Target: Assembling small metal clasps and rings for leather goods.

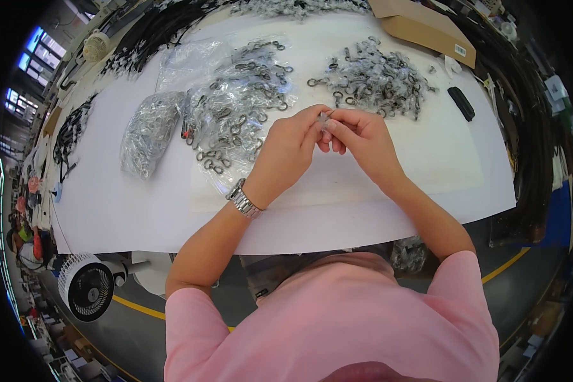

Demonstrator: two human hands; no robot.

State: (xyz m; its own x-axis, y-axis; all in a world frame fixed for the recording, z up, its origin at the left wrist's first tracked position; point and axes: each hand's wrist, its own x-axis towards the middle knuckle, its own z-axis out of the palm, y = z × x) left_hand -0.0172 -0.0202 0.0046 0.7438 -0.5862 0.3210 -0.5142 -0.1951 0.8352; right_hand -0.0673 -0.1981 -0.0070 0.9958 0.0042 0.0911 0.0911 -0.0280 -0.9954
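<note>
Above the white table, my left hand (285, 149) and my right hand (368, 143) meet fingertip to fingertip. Both are closed on a small piece in clear plastic (325, 120); what is inside it is too small to make out. A metal watch (244, 199) circles my left wrist. Just beyond my right hand spreads a pile of dark metal snap hooks in clear wrapping (379, 79). Beyond my left hand lie more such hooks (235, 121), partly on loose clear plastic.
A full clear plastic bag (149, 134) sits on the left of the white tabletop (153, 216). A black oblong object (461, 104) and an open cardboard box (426, 32) are at the right. Black cords (153, 35) lie at the far left. A fan (88, 288) stands below the table's left edge.
</note>
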